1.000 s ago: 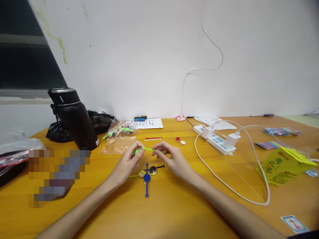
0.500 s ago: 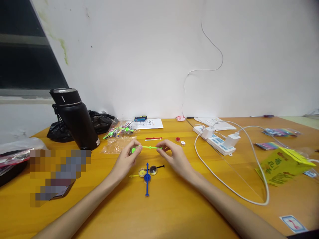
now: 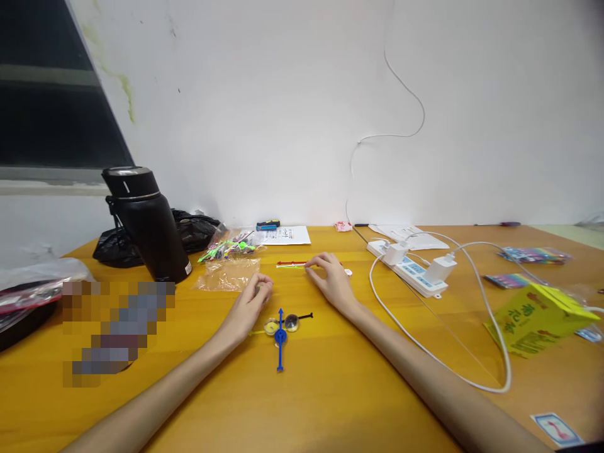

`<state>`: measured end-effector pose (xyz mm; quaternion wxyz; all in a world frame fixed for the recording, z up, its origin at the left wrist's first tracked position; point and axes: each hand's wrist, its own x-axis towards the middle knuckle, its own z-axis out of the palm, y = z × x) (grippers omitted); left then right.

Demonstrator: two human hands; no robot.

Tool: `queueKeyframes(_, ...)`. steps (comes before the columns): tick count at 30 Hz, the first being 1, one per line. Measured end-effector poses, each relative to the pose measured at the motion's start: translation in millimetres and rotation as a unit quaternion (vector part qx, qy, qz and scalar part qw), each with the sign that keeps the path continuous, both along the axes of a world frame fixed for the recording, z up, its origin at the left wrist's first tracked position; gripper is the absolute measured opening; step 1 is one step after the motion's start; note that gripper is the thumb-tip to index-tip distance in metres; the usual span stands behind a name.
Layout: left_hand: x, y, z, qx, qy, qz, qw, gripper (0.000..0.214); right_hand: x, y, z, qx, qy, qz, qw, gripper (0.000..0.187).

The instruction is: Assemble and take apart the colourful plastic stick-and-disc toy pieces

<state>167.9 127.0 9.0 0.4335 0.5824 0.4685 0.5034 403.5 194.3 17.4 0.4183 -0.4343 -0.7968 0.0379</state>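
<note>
My right hand (image 3: 330, 283) pinches the end of a green plastic arrow (image 3: 296, 267), low at the table beside a red arrow (image 3: 290, 263) and a white arrow (image 3: 280, 267). A white round piece (image 3: 349, 272) lies just behind that hand. My left hand (image 3: 255, 299) is closed with curled fingers near the table; what it holds, if anything, is hidden. In front of the hands lie a blue arrow spinner (image 3: 280, 346), a yellow one (image 3: 271, 326) and a black one (image 3: 292, 323), bunched together, with round middles.
On the left stand a black bottle (image 3: 153, 233) and a pixelated patch (image 3: 123, 333). A bag of coloured parts (image 3: 231, 245) and a clear bag (image 3: 226, 275) lie behind my left hand. To the right are a power strip (image 3: 419, 277), looping white cables and a yellow packet (image 3: 538, 321).
The green arrow has left my left hand and moved back towards the red and white arrows in my right hand. My left hand has drawn slightly nearer; the green round piece is out of sight.
</note>
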Motion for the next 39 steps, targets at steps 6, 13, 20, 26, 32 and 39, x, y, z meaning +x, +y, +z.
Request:
queueKeyframes(6, 1, -1, -1.2, 0.003, 0.012, -0.025, 1.0, 0.02, -8, 39, 1.8, 0.013, -0.04, 0.002, 0.999, 0.011)
queueKeyframes(13, 1, -3, -0.7, -0.006, 0.033, -0.044, 0.998, 0.022, -12, 44, -2.6, -0.001, -0.089, 0.008, 0.996, 0.007)
queueKeyframes(20, -2, -2, -5.5, 0.002, 0.054, -0.046, 0.997, 0.023, -11, 45, -4.2, -0.014, -0.051, -0.003, 0.999, 0.01)
queueKeyframes(26, -1, 1, -9.1, 0.039, 0.028, -0.047, 0.998, 0.027, -11, 43, -4.3, 0.006, 0.021, -0.008, 1.0, 0.016)
queueKeyframes(32, -5, 6, 1.9, 0.036, 0.002, -0.05, 0.998, 0.033, -34, 4, 13.7, -0.023, 0.076, 0.141, 0.987, 0.022)
queueKeyframes(39, -4, 1, 12.7, 0.028, -0.011, -0.106, 0.994, 0.039, -45, -58, 38.3, -0.066, 0.041, 0.23, 0.97, 0.02)
